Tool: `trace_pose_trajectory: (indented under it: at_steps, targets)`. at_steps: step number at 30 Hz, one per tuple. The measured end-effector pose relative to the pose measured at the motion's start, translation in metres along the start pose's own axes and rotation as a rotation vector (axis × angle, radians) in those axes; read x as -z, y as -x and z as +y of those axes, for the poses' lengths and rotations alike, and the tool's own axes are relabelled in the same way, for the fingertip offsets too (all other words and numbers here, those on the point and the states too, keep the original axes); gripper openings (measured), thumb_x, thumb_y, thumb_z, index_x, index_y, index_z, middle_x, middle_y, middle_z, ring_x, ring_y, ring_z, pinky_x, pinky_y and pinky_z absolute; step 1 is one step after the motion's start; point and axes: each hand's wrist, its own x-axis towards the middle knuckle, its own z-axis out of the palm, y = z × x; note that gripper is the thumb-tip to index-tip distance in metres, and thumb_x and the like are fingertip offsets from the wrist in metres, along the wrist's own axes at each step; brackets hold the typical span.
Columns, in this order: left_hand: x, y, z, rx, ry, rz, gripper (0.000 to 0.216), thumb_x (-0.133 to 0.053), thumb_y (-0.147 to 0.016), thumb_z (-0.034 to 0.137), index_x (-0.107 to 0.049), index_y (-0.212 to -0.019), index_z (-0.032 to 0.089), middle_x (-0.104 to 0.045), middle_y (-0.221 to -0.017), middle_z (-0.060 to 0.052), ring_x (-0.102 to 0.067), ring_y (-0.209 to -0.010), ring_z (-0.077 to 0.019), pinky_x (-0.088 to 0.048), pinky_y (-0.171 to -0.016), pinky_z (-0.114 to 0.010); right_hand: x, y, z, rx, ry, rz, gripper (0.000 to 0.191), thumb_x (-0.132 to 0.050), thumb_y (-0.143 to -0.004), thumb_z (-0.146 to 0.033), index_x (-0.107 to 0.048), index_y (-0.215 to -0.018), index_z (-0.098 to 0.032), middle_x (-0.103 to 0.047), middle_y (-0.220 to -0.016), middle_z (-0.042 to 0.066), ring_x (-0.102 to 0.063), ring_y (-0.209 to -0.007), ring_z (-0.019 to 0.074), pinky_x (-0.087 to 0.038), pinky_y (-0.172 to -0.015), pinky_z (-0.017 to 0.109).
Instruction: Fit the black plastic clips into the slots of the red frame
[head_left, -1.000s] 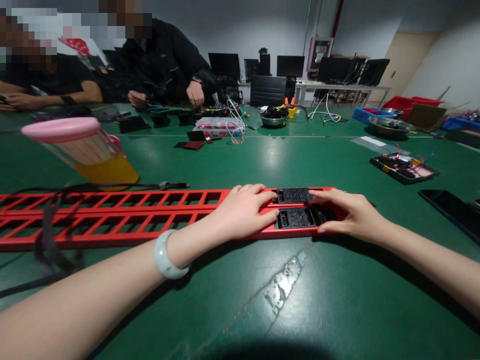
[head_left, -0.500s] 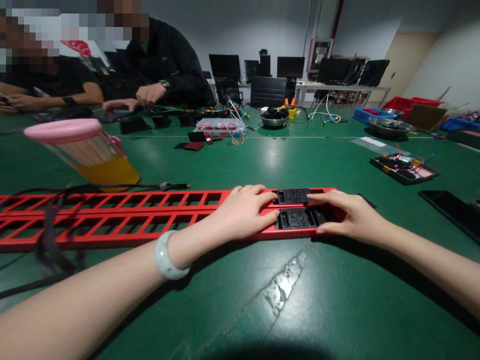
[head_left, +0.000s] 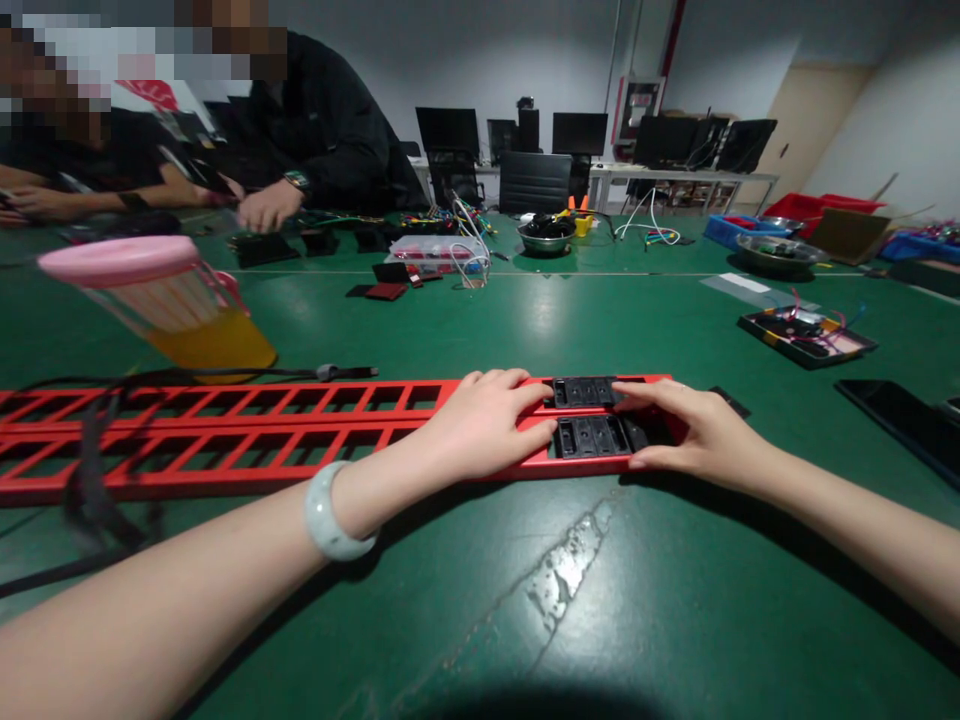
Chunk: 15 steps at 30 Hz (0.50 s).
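Observation:
A long red slotted frame (head_left: pixel 300 436) with two rows of openings lies across the table in front of me. Several black plastic modules sit side by side near its right end, in a far row (head_left: pixel 583 392) and a near row (head_left: pixel 589 437). My left hand (head_left: pixel 480 425) lies over the frame and grips it, its thumb and forefinger touching the modules' left side. At the right end, my right hand (head_left: pixel 690 430) spans the frame, forefinger by the far row and thumb on the near edge. Its other fingers are mostly hidden.
A pink-lidded jug (head_left: pixel 180 310) of orange liquid and a black cable (head_left: pixel 225 374) are at the left. A small tray of wired parts (head_left: pixel 806 333) and a dark phone-like slab (head_left: pixel 900 415) lie right. Two people sit across the table, near a clear plastic box (head_left: pixel 435 252).
My hands and the black modules keep their places on the frame. Across the table, a co-worker's hand has shifted, and the whole view has moved very slightly.

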Motion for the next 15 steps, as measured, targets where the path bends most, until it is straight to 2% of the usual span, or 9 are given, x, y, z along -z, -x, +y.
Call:
trace_pose_trajectory:
  at_steps: [5,11,15]
  targets:
    - [0.0014,0.0001,0.0005,-0.001,0.007,-0.004,0.041,-0.036,-0.083,0.046,-0.050,-0.116,0.026,-0.050,-0.117,-0.006,-0.047,-0.103,-0.0246,-0.034,-0.087,-0.038,0.0000,0.0004,-0.0011,-0.005,-0.020,-0.004,0.067,-0.067,-0.065,-0.038,-0.042,-0.125,-0.023,-0.059,-0.114,0.008,-0.056,-0.101,0.0228,-0.045,-0.088,0.039]
    - [0.0011,0.0003,0.0011,0.013,0.021,-0.001,0.041,-0.037,-0.082,0.046,-0.051,-0.115,0.026,-0.051,-0.116,-0.006,-0.048,-0.103,-0.0245,-0.034,-0.088,-0.038,-0.0001,0.0012,-0.0007,-0.023,-0.079,-0.017,0.076,-0.067,-0.066,-0.038,-0.030,-0.132,-0.025,-0.059,-0.112,0.009,-0.058,-0.099,0.0233,-0.047,-0.085,0.040]
    - [0.0006,0.0002,0.0006,-0.002,0.020,0.009,0.040,-0.037,-0.082,0.045,-0.052,-0.114,0.025,-0.051,-0.115,-0.006,-0.048,-0.103,-0.0246,-0.034,-0.087,-0.038,0.0001,0.0012,-0.0004,-0.016,-0.090,-0.021,0.076,-0.067,-0.066,-0.037,-0.031,-0.131,-0.024,-0.059,-0.113,0.009,-0.057,-0.099,0.0224,-0.046,-0.086,0.039]
